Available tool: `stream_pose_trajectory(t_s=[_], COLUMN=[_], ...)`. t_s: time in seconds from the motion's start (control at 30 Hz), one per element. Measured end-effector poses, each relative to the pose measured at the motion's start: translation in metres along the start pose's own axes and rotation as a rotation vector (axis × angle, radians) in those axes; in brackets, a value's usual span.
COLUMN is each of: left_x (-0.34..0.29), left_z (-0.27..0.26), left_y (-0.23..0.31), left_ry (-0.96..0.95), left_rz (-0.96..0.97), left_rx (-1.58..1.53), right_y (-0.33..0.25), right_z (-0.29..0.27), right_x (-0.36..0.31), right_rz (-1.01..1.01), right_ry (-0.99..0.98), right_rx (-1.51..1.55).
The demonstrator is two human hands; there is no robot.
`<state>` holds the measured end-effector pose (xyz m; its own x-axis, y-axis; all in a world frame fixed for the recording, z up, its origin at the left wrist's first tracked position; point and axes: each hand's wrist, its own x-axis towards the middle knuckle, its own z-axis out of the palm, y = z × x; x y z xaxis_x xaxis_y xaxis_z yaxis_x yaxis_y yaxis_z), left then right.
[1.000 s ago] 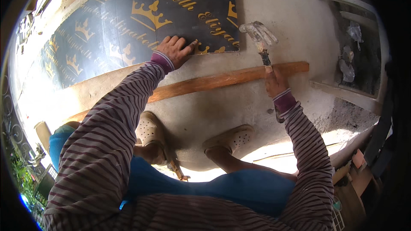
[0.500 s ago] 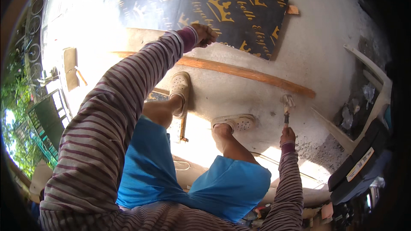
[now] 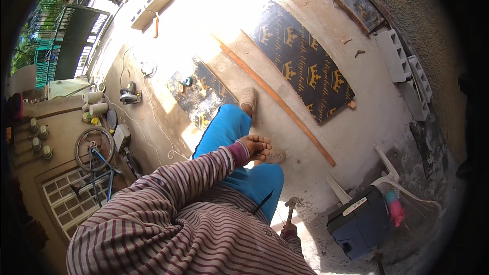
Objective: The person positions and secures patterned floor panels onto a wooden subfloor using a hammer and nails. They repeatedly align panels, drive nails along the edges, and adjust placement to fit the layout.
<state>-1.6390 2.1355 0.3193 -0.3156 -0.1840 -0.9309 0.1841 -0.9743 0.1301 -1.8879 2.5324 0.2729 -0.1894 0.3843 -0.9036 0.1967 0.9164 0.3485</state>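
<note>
My left hand (image 3: 256,147) is in front of my blue shorts, its fingers curled together; anything inside them is too small or hidden to make out. Low on the right, my right hand (image 3: 289,229) grips the handle of a hammer (image 3: 292,202), head upward. A long wooden strip (image 3: 285,109) lies on the concrete floor beyond my feet. Past it lies a dark panel (image 3: 298,58) printed with gold crowns, a wood piece (image 3: 351,105) poking out from under its near end. Neither hand touches the strip or the panel.
Left of my legs is a smaller dark panel (image 3: 211,89) bearing a small teal tool (image 3: 187,81). A circular saw (image 3: 130,94) and loose cord lie farther left, near a bicycle (image 3: 109,170). Grey hollow blocks (image 3: 395,58) line the right wall; a dark toolbox (image 3: 356,219) sits near right.
My view has swung, so the panel and strip now run diagonally and the bicycle shows. My left hand has drawn back from the panel toward my body; the hammer has come in closer too.
</note>
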Motion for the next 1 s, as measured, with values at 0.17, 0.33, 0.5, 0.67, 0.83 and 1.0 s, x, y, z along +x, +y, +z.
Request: stream_pose_trajectory(t_s=[0.17, 0.33, 0.5, 0.67, 0.83, 1.0], left_x=[-0.024, -0.015, -0.003, -0.011, -0.048, -0.099], left_z=[-0.025, -0.048, -0.086, -0.142, -0.201, -0.245], left_y=[0.000, 0.067, 0.179, 0.286, 0.355, 0.349], left_ry=[0.027, 0.078, 0.006, 0.073, 0.321, 0.498], left_rz=[0.002, 0.080, 0.179, 0.316, 0.468, 0.635], left_rx=[0.075, 0.173, -0.023, 0.020, 0.009, -0.191], right_y=[-0.061, -0.146, -0.209, -0.269, -0.325, -0.383], right_z=[-0.039, -0.029, 0.004, 0.033, 0.048, 0.049], right_x=[-0.062, -0.104, -0.155, -0.191, -0.198, -0.185], right_rz=[-0.090, -0.094, -0.168, -0.203, -0.267, -0.350], right_ry=[0.179, 0.317, 0.297, 0.288, 0.286, 0.316], right_rx=[0.037, 0.139, 0.055, -0.233, -0.530, -0.818])
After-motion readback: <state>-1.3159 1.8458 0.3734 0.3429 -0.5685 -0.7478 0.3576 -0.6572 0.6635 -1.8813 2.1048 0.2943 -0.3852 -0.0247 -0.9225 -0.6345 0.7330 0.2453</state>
